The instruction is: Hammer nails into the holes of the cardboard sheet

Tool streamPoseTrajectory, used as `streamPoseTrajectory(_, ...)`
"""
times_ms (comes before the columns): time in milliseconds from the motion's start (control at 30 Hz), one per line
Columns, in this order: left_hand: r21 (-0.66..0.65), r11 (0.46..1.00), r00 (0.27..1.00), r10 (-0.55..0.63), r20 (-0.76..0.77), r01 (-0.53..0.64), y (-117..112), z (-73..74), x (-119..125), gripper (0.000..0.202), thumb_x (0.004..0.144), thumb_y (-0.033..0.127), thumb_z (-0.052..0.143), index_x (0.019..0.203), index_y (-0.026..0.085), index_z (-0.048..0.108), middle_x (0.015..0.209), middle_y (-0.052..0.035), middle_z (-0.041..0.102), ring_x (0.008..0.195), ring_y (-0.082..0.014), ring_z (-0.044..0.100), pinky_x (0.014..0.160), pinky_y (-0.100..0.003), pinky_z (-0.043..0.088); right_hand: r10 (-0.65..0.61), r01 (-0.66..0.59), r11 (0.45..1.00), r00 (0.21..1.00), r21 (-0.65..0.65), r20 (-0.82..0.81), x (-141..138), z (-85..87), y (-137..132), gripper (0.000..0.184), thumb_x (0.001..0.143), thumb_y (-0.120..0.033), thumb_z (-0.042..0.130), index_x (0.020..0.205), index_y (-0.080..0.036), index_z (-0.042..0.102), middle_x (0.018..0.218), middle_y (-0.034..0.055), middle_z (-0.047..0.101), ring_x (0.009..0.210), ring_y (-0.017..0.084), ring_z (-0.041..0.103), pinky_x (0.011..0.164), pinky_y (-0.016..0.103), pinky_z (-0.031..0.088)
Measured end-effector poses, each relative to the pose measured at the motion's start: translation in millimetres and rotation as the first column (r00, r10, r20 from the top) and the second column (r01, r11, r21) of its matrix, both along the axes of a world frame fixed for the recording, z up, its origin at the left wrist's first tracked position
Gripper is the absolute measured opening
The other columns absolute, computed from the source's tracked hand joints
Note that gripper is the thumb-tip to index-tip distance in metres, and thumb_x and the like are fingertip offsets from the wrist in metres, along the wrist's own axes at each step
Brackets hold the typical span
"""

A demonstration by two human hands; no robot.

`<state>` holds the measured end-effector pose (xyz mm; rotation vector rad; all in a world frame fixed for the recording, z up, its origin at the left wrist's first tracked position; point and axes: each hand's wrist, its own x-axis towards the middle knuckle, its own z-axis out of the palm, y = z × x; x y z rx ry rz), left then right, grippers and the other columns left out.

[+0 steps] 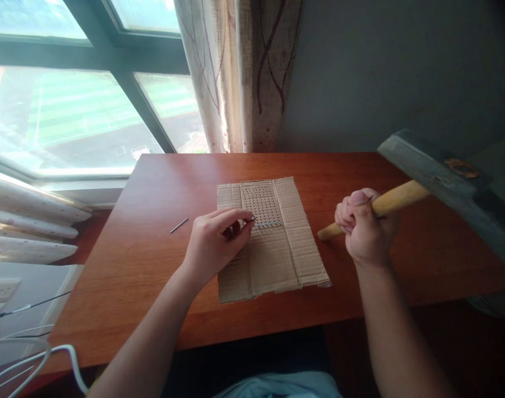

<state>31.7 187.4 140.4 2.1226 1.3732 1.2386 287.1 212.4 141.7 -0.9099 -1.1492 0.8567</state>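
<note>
A flat sheet of cardboard [277, 243] lies on the red-brown wooden table [161, 182], with a grid of small holes [261, 204] punched in its upper middle and a row of nail heads along the grid's lower edge. My left hand [215, 243] rests on the cardboard's left part and pinches a small nail [251, 219] upright at the grid's lower left corner. My right hand [364, 226] is closed round the wooden handle of a hammer [438, 177], whose heavy grey head is raised at the right, well above the table.
A loose nail [179, 225] lies on the table left of the cardboard. A window and a patterned curtain [244, 77] stand behind the table. A wall socket [1, 287] and white cables [49, 354] are at the lower left.
</note>
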Motion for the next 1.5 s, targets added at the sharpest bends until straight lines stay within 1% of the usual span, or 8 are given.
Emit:
streamPoseTrajectory(233,0.004,1.0,1.0,-0.008,-0.008,0.008,-0.6,-0.5,-0.8,0.007,0.084,0.013,0.064,0.085,0.017,0.07,0.069,0.0013,0.064,0.055,-0.0055,0.051,0.052,-0.016,0.043,0.01,-0.01,1.0,1.0,-0.001,0.005,0.7,-0.8,1.1,0.047,0.089,-0.04,0.066,0.06,-0.02,0.035,0.048,-0.009,0.027,0.039,0.004,0.026,0.038,0.021,0.017)
streamPoseTrajectory(800,-0.005,1.0,1.0,-0.016,-0.01,0.016,-1.5,3.7,0.9,0.009,0.085,0.015,0.061,0.085,0.016,0.07,0.071,-0.0009,0.066,0.054,-0.0061,0.051,0.051,-0.017,0.044,-0.006,0.006,1.0,0.999,-0.003,0.035,0.2,0.5,0.6,0.048,0.088,-0.043,0.066,0.06,-0.021,0.035,0.047,-0.0088,0.027,0.038,0.004,0.026,0.037,0.021,0.018)
streamPoseTrajectory(933,-0.009,0.999,0.999,-0.033,-0.015,0.033,-1.0,4.5,1.1,0.009,0.085,0.015,0.061,0.084,0.016,0.07,0.072,-0.001,0.067,0.054,-0.0058,0.05,0.052,-0.016,0.044,0.005,-0.005,1.0,1.0,0.0,0.022,0.0,1.9,0.0,0.047,0.089,-0.041,0.067,0.06,-0.02,0.036,0.047,-0.0088,0.027,0.038,0.004,0.026,0.038,0.021,0.018)
streamPoseTrajectory(1100,-0.036,0.998,0.999,-0.049,-0.019,0.048,1.8,-1.1,0.3,0.009,0.085,0.014,0.062,0.084,0.016,0.071,0.075,-0.0019,0.07,0.054,-0.0058,0.051,0.053,-0.016,0.044,0.001,-0.001,1.0,1.0,-0.001,0.031,-0.6,0.2,-0.1,0.047,0.088,-0.042,0.067,0.06,-0.021,0.036,0.047,-0.0089,0.027,0.038,0.004,0.025,0.037,0.021,0.018)
streamPoseTrajectory(1267,-0.016,0.999,0.999,-0.042,-0.005,0.042,4.1,-8.9,-1.0,0.008,0.084,0.017,0.063,0.085,0.017,0.071,0.07,-0.0004,0.067,0.054,-0.0064,0.052,0.052,-0.016,0.045,-0.009,0.009,1.0,0.998,-0.003,0.063,-1.2,-0.6,-0.9,0.046,0.089,-0.044,0.066,0.061,-0.021,0.038,0.046,-0.0089,0.028,0.039,0.005,0.026,0.038,0.022,0.02)
streamPoseTrajectory(1300,-0.01,0.999,0.999,-0.04,-0.002,0.04,4.2,-9.7,-0.9,0.008,0.084,0.017,0.063,0.085,0.017,0.071,0.069,0.0001,0.067,0.054,-0.0065,0.052,0.051,-0.017,0.045,0.008,-0.007,1.0,0.996,-0.016,0.083,-0.8,0.7,-1.7,0.045,0.09,-0.044,0.065,0.061,-0.021,0.039,0.046,-0.0087,0.029,0.039,0.005,0.027,0.038,0.022,0.02)
streamPoseTrajectory(1400,-0.001,0.999,0.999,-0.038,0.005,0.038,4.1,-10.7,-0.3,0.008,0.084,0.016,0.063,0.084,0.018,0.071,0.069,0.0008,0.067,0.053,-0.0064,0.052,0.051,-0.017,0.044,0.133,-0.115,0.987,0.975,-0.109,0.179,2.9,7.0,-6.4,0.044,0.091,-0.046,0.062,0.062,-0.02,0.042,0.049,-0.0073,0.032,0.042,0.006,0.029,0.039,0.022,0.021)
streamPoseTrajectory(1500,-0.003,0.999,0.999,-0.04,0.014,0.04,3.8,-11.0,0.2,0.008,0.083,0.015,0.063,0.084,0.018,0.071,0.07,0.0009,0.067,0.053,-0.0065,0.052,0.052,-0.017,0.045,0.227,-0.157,0.963,0.912,-0.219,0.343,9.2,15.4,-13.2,0.038,0.089,-0.047,0.065,0.068,-0.02,0.048,0.055,-0.0059,0.038,0.047,0.007,0.034,0.043,0.023,0.026)
